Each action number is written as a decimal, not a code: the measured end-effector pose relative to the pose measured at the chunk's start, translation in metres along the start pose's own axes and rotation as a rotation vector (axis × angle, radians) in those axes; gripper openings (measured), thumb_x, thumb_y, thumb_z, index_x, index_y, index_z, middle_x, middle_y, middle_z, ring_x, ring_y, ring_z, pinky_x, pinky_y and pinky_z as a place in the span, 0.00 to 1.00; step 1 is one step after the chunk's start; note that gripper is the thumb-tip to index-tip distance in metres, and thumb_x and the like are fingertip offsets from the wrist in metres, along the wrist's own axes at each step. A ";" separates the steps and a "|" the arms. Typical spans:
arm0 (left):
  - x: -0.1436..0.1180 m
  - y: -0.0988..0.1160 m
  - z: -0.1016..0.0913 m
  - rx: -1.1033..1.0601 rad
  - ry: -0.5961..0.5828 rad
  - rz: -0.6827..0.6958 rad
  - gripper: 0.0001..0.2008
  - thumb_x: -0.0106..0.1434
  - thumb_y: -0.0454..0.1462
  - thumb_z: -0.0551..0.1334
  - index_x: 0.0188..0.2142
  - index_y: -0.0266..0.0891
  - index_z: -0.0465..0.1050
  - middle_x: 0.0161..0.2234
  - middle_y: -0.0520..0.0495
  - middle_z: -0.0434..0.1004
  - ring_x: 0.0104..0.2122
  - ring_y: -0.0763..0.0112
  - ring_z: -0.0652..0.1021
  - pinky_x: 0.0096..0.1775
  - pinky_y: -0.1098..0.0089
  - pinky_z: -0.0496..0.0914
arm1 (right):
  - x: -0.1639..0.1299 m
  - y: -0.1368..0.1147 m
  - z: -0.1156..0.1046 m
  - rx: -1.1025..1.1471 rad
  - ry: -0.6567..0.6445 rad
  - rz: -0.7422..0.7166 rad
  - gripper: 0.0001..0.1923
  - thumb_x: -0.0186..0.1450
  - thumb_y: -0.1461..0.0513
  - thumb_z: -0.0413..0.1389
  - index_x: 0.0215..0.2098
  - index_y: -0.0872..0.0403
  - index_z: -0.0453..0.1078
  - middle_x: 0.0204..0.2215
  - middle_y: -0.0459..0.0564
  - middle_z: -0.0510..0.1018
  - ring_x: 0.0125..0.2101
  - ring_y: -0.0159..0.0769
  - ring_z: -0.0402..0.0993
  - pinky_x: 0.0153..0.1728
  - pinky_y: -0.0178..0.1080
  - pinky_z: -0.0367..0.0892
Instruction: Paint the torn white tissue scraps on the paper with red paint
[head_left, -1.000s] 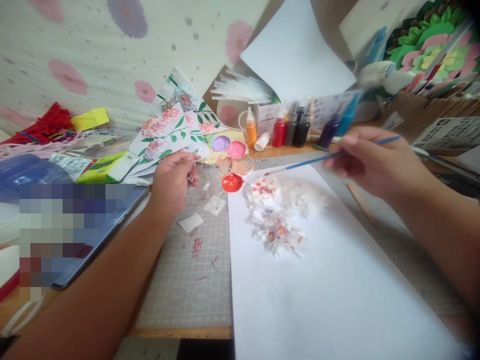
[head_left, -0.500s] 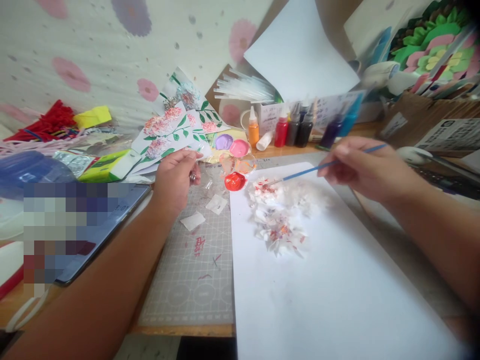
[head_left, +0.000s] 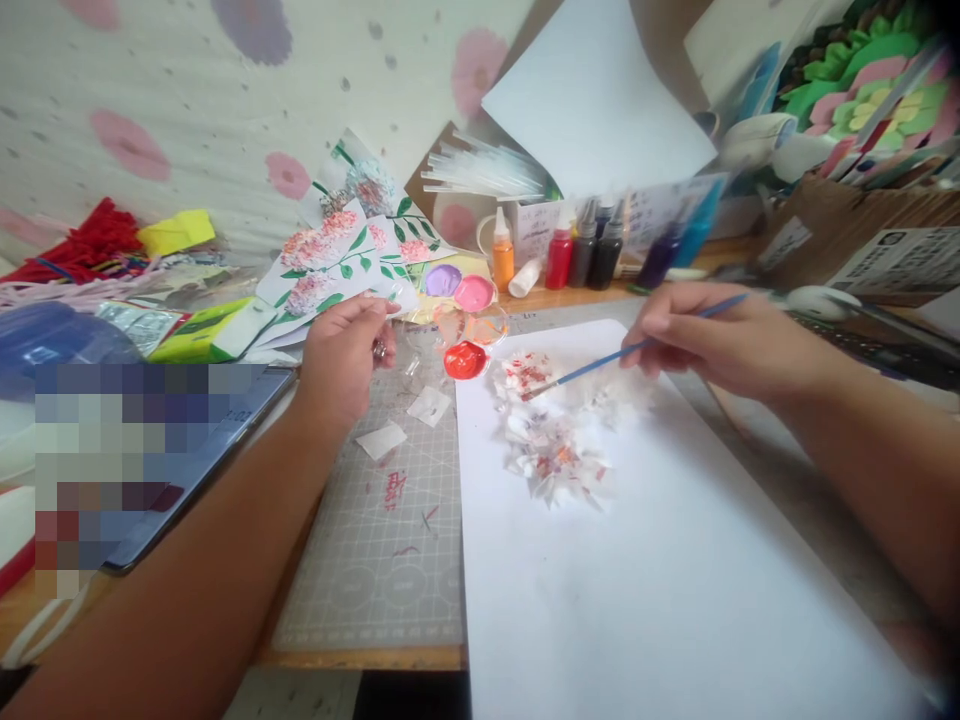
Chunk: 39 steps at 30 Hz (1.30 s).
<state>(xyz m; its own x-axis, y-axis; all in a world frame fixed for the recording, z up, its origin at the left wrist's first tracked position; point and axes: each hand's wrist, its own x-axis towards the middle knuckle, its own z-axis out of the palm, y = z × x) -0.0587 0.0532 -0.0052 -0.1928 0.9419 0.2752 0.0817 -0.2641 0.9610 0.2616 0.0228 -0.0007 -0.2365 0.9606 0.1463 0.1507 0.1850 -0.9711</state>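
My right hand (head_left: 694, 330) pinches a thin blue paintbrush (head_left: 604, 362), its tip at the lower edge of a white crumpled-paper flower cluster (head_left: 529, 372) dabbed with red. A second cluster (head_left: 562, 460), marked orange and purple, lies just below, and a plain white cluster (head_left: 611, 395) sits partly under the brush hand. All three rest on a white paper sheet (head_left: 600, 600). My left hand (head_left: 349, 345) is closed, fingers curled, beside a clear paint palette (head_left: 487, 325) with red, pink, purple and orange paint; what it holds, if anything, is hidden.
A grey cutting mat (head_left: 367, 590) with small white paper squares (head_left: 381, 440) lies under the sheet. Paint bottles (head_left: 559, 258) line the back, beside painted flower pictures (head_left: 322, 255). A tablet (head_left: 202, 470) is at left, a cardboard box (head_left: 862, 240) at right.
The brush tip has moved down slightly from the red-dabbed cluster's middle to its lower edge, with my right hand shifting a little left. My left hand has kept its closed shape.
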 end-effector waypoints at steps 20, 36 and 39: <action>-0.001 0.002 0.000 -0.014 0.011 -0.006 0.04 0.57 0.33 0.59 0.27 0.37 0.71 0.14 0.54 0.62 0.16 0.78 0.64 0.19 0.75 0.59 | -0.001 -0.008 -0.012 0.084 0.187 -0.100 0.18 0.47 0.50 0.65 0.21 0.55 0.67 0.19 0.47 0.75 0.18 0.29 0.69 0.16 0.30 0.60; -0.001 0.004 0.001 -0.016 0.007 -0.032 0.04 0.58 0.30 0.57 0.30 0.34 0.71 0.14 0.55 0.62 0.16 0.79 0.64 0.19 0.76 0.57 | -0.001 -0.006 0.003 0.055 0.157 -0.140 0.19 0.52 0.49 0.62 0.23 0.55 0.63 0.21 0.47 0.75 0.17 0.27 0.67 0.16 0.30 0.60; -0.002 0.005 0.002 -0.008 0.037 -0.049 0.05 0.58 0.30 0.57 0.29 0.34 0.70 0.13 0.55 0.62 0.15 0.79 0.63 0.19 0.75 0.58 | -0.003 -0.007 0.012 -0.028 0.039 -0.128 0.18 0.54 0.50 0.60 0.23 0.57 0.68 0.18 0.47 0.74 0.16 0.24 0.65 0.16 0.28 0.59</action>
<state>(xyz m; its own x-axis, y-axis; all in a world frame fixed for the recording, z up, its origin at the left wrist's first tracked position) -0.0556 0.0505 -0.0006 -0.2327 0.9452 0.2288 0.0635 -0.2200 0.9734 0.2492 0.0164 0.0039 -0.2184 0.9360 0.2760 0.1489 0.3115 -0.9385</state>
